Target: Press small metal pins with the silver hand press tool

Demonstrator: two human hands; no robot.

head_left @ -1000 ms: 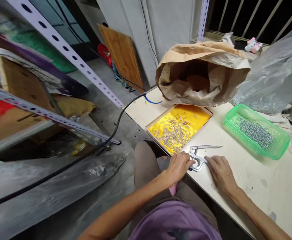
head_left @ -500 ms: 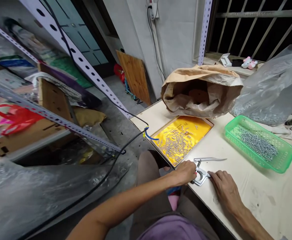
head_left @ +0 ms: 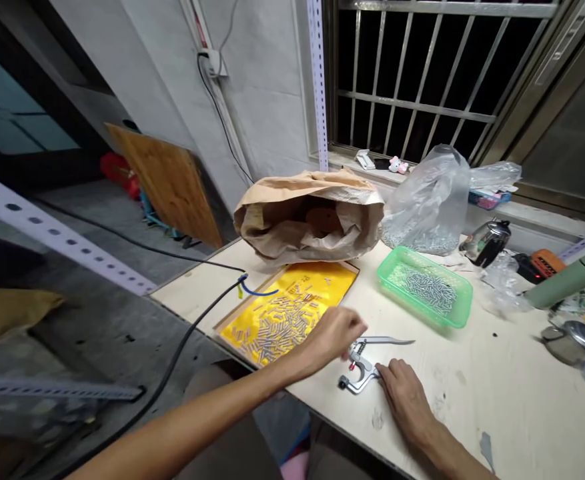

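My left hand (head_left: 333,335) is closed, fingers curled, just over the upper end of a silver metal hand tool (head_left: 366,379); what its fingertips hold, if anything, is hidden. My right hand (head_left: 406,392) pinches the tool's lower handle at the tabletop. The tool has a C-shaped jaw, a spring and a long handle pointing right. To the left, many small metal pins (head_left: 277,327) lie loose on a yellow sheet (head_left: 339,283) in a shallow tray. A green plastic basket (head_left: 387,270) holds more metal pieces (head_left: 435,290).
An open brown paper sack (head_left: 272,233) stands behind the yellow sheet. Clear plastic bags (head_left: 429,200) are by the window. A kettle (head_left: 487,241), a green bottle (head_left: 569,280) and a metal cup (head_left: 579,340) are at the right. A black cable (head_left: 175,363) crosses the table's left edge.
The view has turned right, showing more of the table and window. My left hand has lifted away from the tool's jaw, while my right hand stays on the handle.
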